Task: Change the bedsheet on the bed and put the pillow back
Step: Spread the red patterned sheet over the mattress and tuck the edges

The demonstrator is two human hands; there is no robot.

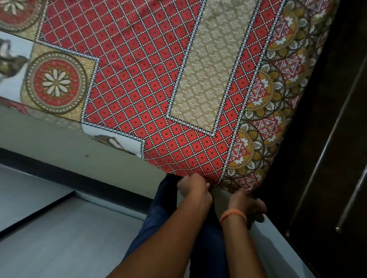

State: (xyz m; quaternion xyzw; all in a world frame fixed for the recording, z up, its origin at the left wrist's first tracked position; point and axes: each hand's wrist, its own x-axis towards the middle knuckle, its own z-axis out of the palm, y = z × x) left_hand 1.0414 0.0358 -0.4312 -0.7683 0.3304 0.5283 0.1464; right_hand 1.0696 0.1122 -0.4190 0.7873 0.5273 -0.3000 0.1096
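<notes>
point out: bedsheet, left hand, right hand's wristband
bedsheet (139, 71), head view, on the red diamond-lattice area.
left hand (193, 185), head view, on the knuckles at the sheet's corner edge.
wristband (233, 215), head view, on the orange band across the right wrist.

- This is a bedroom in a home.
- A bed (49, 135) fills most of the view, its pale side panel showing under the hanging cloth.
- A printed bedsheet (139, 71) lies spread over it, with a red diamond grid, beige panels, round flower medallions and horse pictures: household linen, not plain institutional bedding.
- A dark wooden wardrobe (340, 127) stands just beside the bed on the right, with long metal bar handles (361, 171) on its doors.
- The floor (44, 227) is pale grey and smooth, like indoor tile or laminate.
</notes>
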